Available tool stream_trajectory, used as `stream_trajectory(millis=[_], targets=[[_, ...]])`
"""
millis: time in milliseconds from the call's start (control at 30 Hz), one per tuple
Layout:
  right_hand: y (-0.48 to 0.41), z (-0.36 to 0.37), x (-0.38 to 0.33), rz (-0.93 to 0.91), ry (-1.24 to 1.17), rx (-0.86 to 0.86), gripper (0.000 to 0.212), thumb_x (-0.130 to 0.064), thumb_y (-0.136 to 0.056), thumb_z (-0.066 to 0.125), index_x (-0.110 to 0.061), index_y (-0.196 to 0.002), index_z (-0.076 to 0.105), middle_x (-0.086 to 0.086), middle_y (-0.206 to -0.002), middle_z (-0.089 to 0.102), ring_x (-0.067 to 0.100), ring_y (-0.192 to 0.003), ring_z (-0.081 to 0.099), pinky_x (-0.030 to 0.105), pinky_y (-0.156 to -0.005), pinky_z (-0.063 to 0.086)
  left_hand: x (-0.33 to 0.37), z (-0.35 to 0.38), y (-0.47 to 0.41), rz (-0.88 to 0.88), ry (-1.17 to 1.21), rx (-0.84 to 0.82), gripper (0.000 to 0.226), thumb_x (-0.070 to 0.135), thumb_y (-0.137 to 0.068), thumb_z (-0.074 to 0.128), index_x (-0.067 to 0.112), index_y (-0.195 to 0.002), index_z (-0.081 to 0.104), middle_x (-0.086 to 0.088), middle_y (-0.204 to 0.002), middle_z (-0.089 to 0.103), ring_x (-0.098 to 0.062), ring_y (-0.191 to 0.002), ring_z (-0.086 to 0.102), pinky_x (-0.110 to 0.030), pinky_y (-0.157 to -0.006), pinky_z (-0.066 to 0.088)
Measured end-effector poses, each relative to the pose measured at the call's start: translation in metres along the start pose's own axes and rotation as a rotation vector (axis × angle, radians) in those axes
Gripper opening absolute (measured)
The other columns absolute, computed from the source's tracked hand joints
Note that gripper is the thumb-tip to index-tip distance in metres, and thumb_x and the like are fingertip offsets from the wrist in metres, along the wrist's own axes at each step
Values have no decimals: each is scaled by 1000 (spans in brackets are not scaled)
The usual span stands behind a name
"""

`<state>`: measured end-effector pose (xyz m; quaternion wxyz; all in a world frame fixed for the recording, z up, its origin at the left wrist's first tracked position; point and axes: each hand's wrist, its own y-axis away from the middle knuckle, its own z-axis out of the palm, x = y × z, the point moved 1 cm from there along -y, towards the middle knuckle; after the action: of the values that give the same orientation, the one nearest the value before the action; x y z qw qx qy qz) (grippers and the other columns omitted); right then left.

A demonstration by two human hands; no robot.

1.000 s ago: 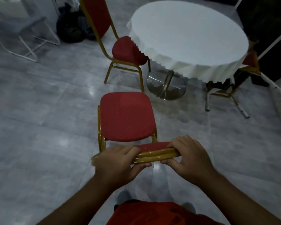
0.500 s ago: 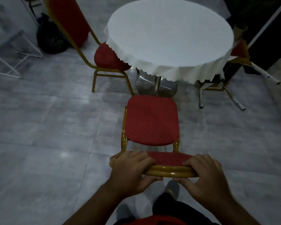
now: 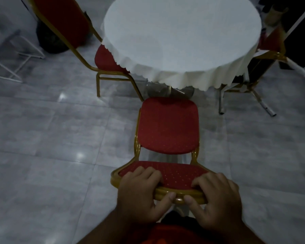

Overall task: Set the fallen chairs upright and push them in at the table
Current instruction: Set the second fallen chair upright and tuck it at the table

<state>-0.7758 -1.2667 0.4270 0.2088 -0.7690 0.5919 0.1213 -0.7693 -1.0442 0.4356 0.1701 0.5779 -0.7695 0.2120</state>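
A red chair with a gold frame [image 3: 168, 125] stands upright right in front of me, facing the round table with a white cloth [image 3: 181, 41]. Its seat front sits just at the hanging edge of the cloth. My left hand [image 3: 141, 192] and my right hand [image 3: 216, 196] both grip the top rail of its backrest, fingers over the red padding and thumbs on the gold rail. A second red chair [image 3: 106, 57] stands upright at the table's left, its seat partly under the cloth. A third chair [image 3: 271, 44] shows at the table's right, mostly hidden.
The floor is grey glossy tile. A white wire rack [image 3: 16, 55] and a dark bag [image 3: 51, 41] lie at the far left. White metal legs [image 3: 264, 106] and a slanted white pole [image 3: 296, 69] stick out at the right beside the table. The table's chrome base [image 3: 169, 90] is just beyond the seat.
The chair in my hands has travelled forward toward the table, from a gap away to the cloth's edge. I have stepped closer, and both hands keep their grip on the backrest.
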Motion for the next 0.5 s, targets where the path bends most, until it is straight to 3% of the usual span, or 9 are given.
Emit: stream_trajectory(millis=[167, 500], targets=[[-35, 12, 8, 57, 55, 95, 38, -65, -77, 54, -27, -73, 56, -13, -73, 49, 12, -70, 45, 32, -65, 28, -14, 1, -38, 29, 53, 74, 29, 51, -77, 62, 25, -71, 52, 12, -69, 48, -11, -64, 46, -38, -56, 40], [-86, 24, 17, 84, 71, 196, 53, -71, -86, 37, -23, -70, 52, -10, -69, 45, 11, -68, 35, 31, -63, 24, -42, 12, -86, 148, -40, 269, 38, 53, -83, 53, 18, -68, 52, 3, -66, 49, -19, -61, 44, -36, -53, 34]])
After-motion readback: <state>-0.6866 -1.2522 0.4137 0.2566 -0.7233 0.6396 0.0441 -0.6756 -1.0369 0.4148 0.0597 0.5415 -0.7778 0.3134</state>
